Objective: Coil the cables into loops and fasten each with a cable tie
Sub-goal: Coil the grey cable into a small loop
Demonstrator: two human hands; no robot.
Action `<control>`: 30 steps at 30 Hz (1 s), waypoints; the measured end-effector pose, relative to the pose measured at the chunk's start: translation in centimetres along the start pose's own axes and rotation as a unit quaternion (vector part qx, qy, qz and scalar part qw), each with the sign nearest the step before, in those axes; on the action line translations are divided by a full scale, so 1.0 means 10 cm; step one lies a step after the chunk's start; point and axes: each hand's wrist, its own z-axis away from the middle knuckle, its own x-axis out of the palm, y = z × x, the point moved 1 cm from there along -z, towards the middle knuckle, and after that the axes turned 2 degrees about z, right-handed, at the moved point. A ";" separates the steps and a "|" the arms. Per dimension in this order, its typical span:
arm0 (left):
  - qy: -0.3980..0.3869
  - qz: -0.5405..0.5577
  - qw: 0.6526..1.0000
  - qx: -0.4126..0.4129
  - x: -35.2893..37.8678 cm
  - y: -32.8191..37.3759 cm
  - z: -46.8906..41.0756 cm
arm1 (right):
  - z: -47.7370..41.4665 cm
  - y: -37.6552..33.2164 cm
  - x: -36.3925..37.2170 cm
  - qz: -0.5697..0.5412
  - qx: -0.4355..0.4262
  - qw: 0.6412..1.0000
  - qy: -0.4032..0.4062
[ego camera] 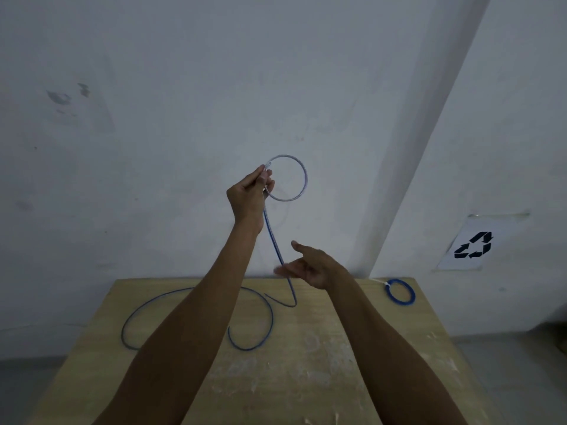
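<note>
A long blue cable (277,250) rises from the wooden table (322,357) to my left hand (248,194), which is raised in front of the wall. That hand pinches the cable where one round loop (302,176) closes, with the cable's end at its fingertips. The rest of the cable lies in wide curves on the table, partly hidden by my left forearm. My right hand (310,266) hovers lower, just right of the hanging cable, fingers loose and holding nothing. A second blue cable coil (400,291), bound with a white tie, lies at the table's far right corner.
A grey-white wall stands right behind the table. A paper sheet with a black recycling sign (472,245) is taped to the wall at right. Grey floor shows on both sides of the table.
</note>
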 end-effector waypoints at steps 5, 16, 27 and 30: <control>-0.050 -0.007 0.999 -0.019 0.01 -0.05 0.06 | -0.10 -0.12 -0.01 -0.197 -0.010 0.979 0.047; -0.054 -0.001 0.998 -0.016 -0.03 -0.02 0.08 | -0.20 -0.10 0.05 -0.285 0.008 0.957 0.049; -0.098 -0.172 0.980 -0.009 -0.48 0.06 -0.02 | -0.11 -0.41 -0.19 -0.107 -0.195 0.961 0.164; -0.122 -0.194 0.973 -0.025 -0.53 0.08 -0.03 | -0.04 -0.46 -0.22 -0.035 -0.263 0.952 0.154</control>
